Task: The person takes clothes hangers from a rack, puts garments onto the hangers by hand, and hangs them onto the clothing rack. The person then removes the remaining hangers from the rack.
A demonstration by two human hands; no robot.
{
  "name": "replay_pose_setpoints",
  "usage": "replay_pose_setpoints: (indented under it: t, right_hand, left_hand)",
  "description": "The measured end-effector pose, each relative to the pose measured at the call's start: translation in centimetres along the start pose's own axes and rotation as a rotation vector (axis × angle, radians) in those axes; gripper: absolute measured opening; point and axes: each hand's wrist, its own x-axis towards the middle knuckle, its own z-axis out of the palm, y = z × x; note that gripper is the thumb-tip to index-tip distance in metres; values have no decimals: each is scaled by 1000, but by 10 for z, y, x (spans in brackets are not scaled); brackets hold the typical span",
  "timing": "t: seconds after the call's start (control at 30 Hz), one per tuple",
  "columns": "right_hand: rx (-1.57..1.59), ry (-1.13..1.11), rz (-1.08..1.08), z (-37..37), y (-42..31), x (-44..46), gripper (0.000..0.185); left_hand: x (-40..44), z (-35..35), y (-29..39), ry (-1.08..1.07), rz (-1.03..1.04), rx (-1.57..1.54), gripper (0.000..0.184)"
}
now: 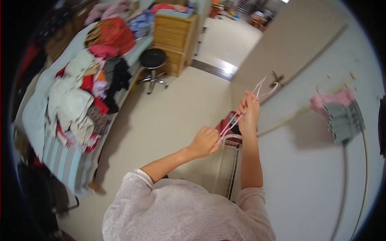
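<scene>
Both hands hold pink wire hangers (232,127) in front of the body. My left hand (206,141) is closed round one end of them, at the centre of the view. Farther forward and to the right, my right hand (249,110) has its fingers bent round the other end, where the thin hooks and wire stick out past the fingertips. Below the hands stand a white wire rack (233,150) and a red and dark object (228,122), partly hidden by my right hand and the hangers.
A bed with a striped sheet (66,166) and heaped clothes (70,100) lies left. Beyond are a black stool (153,58) and wooden drawers (173,34). An open door (281,44) stands ahead right; a pink and grey object (341,114) is by the right wall.
</scene>
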Motion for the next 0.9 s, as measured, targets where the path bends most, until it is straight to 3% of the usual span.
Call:
replay_pose_setpoints:
  t: [0.13, 0.43, 0.73, 0.9]
  right_hand:
    - [-8, -244, 132, 48, 27, -2, 33]
    - [-221, -608, 263, 212, 113, -16, 52]
    - [-292, -828, 256, 387, 211, -61, 58]
    - [-305, -928, 260, 460, 251, -72, 53]
  left_hand:
    - [-26, -42, -14, -57, -68, -54, 14]
    - [-72, -201, -79, 167, -236, 147, 6]
    - [-152, -363, -114, 300, -441, 373, 7]
    - [-184, -426, -131, 406, -588, 476, 7]
